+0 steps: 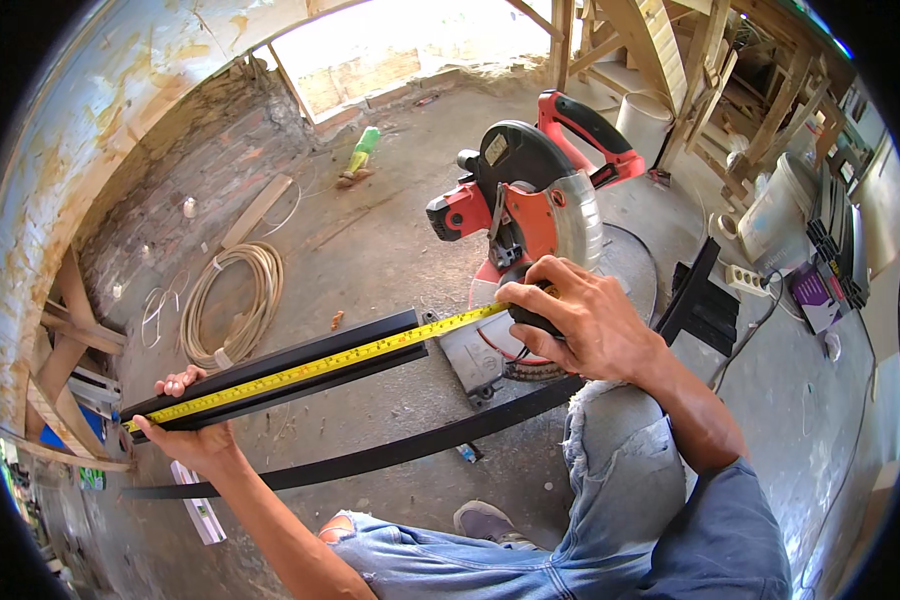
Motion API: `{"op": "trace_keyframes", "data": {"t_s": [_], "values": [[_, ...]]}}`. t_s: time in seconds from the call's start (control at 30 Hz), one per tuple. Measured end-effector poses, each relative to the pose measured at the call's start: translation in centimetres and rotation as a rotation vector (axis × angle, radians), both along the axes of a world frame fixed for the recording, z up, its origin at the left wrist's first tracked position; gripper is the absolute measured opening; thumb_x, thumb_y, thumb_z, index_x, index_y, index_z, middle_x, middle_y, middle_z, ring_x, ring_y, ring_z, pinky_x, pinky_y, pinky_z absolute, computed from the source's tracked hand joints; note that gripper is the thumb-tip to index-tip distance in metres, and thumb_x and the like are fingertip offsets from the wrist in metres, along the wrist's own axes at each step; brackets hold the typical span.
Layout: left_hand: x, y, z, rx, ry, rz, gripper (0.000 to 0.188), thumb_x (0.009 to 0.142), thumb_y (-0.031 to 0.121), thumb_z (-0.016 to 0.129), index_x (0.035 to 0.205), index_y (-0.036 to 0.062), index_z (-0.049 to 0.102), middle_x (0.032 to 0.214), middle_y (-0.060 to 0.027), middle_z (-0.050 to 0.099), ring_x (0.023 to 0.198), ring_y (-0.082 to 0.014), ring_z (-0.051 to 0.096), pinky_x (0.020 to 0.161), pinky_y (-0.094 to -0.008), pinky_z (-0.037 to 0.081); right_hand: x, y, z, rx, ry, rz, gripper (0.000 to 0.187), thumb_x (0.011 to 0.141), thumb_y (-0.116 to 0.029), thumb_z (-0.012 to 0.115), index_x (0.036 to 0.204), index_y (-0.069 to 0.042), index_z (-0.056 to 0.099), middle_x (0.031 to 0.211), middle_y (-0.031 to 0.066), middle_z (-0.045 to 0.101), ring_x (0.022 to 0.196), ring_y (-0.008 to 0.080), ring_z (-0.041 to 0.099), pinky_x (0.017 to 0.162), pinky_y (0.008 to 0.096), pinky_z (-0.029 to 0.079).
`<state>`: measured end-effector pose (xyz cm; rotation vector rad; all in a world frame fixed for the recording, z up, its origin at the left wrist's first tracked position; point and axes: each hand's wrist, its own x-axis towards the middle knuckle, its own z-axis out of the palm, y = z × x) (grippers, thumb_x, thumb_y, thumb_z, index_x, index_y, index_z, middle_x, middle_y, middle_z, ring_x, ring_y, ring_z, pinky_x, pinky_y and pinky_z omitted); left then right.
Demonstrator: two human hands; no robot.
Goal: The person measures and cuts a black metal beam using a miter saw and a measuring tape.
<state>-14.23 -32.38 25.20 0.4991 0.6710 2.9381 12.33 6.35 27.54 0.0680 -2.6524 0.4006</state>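
My left hand (192, 438) grips the far left end of a black channel-shaped profile (370, 333), its thumb by the start of a yellow tape measure blade (300, 376). The blade runs out along the profile's length. At the other end, my right hand (595, 325) is closed around the dark tape measure case (535, 305), thumb and forefinger near where the blade comes out. Right behind that hand stands a red and black miter saw (530, 190), its grey base partly hidden by the hand. The profile's right end stops beside the saw base (470, 358).
A long black strip (400, 458) lies between me and the profile. Coiled beige cable (232, 305) and a wooden offcut (258, 212) are on the floor at left. At right are black profile pieces (698, 305), a power strip (747, 280) and a white bucket (776, 212).
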Motion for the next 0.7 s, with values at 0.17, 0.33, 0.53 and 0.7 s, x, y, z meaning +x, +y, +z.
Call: {"op": "trace_keyframes", "data": {"t_s": [0.17, 0.33, 0.53, 0.7], "values": [[0.3, 0.2, 0.3, -0.024, -0.004, -0.018, 0.05, 0.09, 0.047, 0.066, 0.097, -0.0013, 0.059, 0.082, -0.0108, 0.056, 0.085, -0.025, 0.054, 0.095, -0.0405, 0.043, 0.2, 0.1, -0.1, 0.005, -0.009, -0.012, 0.035, 0.09, -0.028, 0.067, 0.121, -0.016, 0.06, 0.104, 0.0091, 0.059, 0.093, 0.028, 0.065, 0.068, 0.0403, 0.057], [0.4, 0.5, 0.4, -0.033, -0.013, -0.017, 0.05, 0.09, 0.048, 0.065, 0.097, -0.0012, 0.059, 0.082, -0.0108, 0.056, 0.086, -0.0255, 0.054, 0.096, -0.0405, 0.043, 0.3, 0.4, -0.4, -0.028, 0.015, 0.006, 0.041, 0.085, -0.022, 0.073, 0.124, -0.016, 0.061, 0.103, 0.0097, 0.058, 0.09, 0.029, 0.066, 0.068, 0.0403, 0.055], [0.1, 0.5, 0.2, -0.024, 0.0, -0.038, 0.052, 0.091, 0.049, 0.063, 0.097, -0.002, 0.06, 0.082, -0.0112, 0.056, 0.086, -0.026, 0.054, 0.098, -0.0415, 0.043, 0.6, 0.6, -0.4, -0.028, -0.007, -0.006, 0.04, 0.086, -0.024, 0.073, 0.123, -0.015, 0.061, 0.103, 0.0099, 0.058, 0.09, 0.0292, 0.066, 0.07, 0.0405, 0.055], [-1.1, -1.1, -0.7, -0.043, 0.036, -0.116, 0.052, 0.084, 0.044, 0.072, 0.1, -0.0033, 0.059, 0.09, -0.0123, 0.057, 0.098, -0.0306, 0.05, 0.102, -0.0475, 0.041, 0.6, 0.7, -0.6, -0.026, -0.005, -0.001, 0.039, 0.087, -0.024, 0.071, 0.123, -0.015, 0.061, 0.103, 0.01, 0.058, 0.092, 0.0295, 0.065, 0.07, 0.0405, 0.055]]}}
